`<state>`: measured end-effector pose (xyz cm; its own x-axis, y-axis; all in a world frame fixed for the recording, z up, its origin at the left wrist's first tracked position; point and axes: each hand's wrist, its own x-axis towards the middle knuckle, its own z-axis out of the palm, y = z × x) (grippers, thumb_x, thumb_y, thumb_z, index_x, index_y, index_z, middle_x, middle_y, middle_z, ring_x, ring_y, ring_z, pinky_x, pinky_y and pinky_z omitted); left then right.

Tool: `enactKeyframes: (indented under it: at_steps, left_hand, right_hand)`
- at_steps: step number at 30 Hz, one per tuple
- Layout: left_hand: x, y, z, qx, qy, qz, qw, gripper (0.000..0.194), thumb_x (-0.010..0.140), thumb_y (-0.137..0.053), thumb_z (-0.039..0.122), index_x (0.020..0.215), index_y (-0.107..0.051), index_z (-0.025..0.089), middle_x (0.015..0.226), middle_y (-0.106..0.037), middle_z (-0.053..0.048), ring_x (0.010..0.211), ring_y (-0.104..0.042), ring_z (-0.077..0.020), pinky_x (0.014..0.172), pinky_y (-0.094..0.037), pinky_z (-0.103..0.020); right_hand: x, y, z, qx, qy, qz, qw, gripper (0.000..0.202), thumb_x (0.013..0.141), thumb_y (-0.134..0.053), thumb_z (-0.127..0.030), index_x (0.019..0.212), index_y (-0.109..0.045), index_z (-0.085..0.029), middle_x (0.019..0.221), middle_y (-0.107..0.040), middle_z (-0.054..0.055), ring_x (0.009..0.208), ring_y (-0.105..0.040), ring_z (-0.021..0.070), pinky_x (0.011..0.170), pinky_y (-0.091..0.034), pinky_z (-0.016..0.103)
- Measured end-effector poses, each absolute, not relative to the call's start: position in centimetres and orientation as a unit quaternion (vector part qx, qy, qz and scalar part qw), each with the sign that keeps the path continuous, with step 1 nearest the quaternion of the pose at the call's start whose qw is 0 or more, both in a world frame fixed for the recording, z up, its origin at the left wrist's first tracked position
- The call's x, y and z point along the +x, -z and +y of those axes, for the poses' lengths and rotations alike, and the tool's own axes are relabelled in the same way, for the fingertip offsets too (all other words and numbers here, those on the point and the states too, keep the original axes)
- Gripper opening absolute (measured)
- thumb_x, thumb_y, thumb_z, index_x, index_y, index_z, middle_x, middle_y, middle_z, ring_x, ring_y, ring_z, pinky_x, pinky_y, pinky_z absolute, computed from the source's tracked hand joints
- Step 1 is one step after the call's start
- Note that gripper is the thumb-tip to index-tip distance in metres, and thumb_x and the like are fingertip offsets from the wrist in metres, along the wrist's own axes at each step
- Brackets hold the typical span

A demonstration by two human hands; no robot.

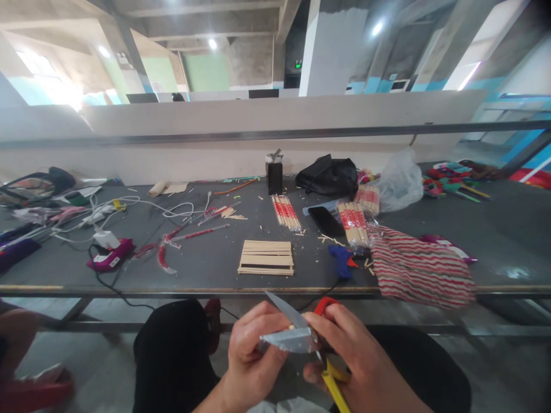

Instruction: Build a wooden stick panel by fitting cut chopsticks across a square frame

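Observation:
Over my lap, below the table edge, my right hand (pixel 355 358) is closed on a pair of scissors (pixel 297 339) with red and yellow handles. The blades stand apart and point left, toward my left hand (pixel 253 353). My left fingers are pinched beside the blades. A small pale end of a wooden stick (pixel 292 327) shows between the blades; the rest is hidden by my fingers. On the table ahead lies a flat panel of wooden sticks (pixel 266 248) laid side by side, with a dark gap near its front.
A blue glue gun (pixel 342 261) and a striped cloth (pixel 422 267) lie right of the panel. Chopstick packs (pixel 286 213), a black phone (pixel 326 222) and a black bag (pixel 329 176) sit behind. Cables and a purple power strip (pixel 111 256) are leftward. Stick scraps litter the tabletop.

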<state>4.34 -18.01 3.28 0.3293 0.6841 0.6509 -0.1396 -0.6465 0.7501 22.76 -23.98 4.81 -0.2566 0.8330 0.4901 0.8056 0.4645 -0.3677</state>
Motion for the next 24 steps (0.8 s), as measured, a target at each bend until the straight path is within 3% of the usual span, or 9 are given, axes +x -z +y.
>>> enactKeyframes:
  at_steps: [14,24]
  left_hand:
    - [4.47,-3.09,-18.14,0.726,-0.547,0.169,0.382,0.020,0.086,-0.058,0.025,0.103,-0.066,0.018,0.081,-0.063,-0.006,0.071,-0.057,-0.0138,0.062,-0.044,-0.024]
    - [4.26,-3.09,-18.14,0.739,-0.547,0.172,0.354,0.015,0.085,-0.058,0.024,0.097,-0.065,0.017,0.077,-0.062,-0.005,0.068,-0.055,-0.0131,0.061,-0.043,-0.023]
  right_hand:
    - [22.62,-5.05,-24.34,-0.522,-0.055,-0.787,0.324,0.053,0.071,-0.068,-0.019,0.120,-0.049,-0.024,0.093,-0.056,0.004,0.083,-0.060,0.0196,0.071,-0.053,0.029]
    - [22.63,-5.15,-24.20,-0.525,-0.050,-0.789,0.314,0.048,0.071,-0.068,-0.020,0.117,-0.052,-0.024,0.089,-0.056,0.003,0.079,-0.060,0.0188,0.069,-0.052,0.029]
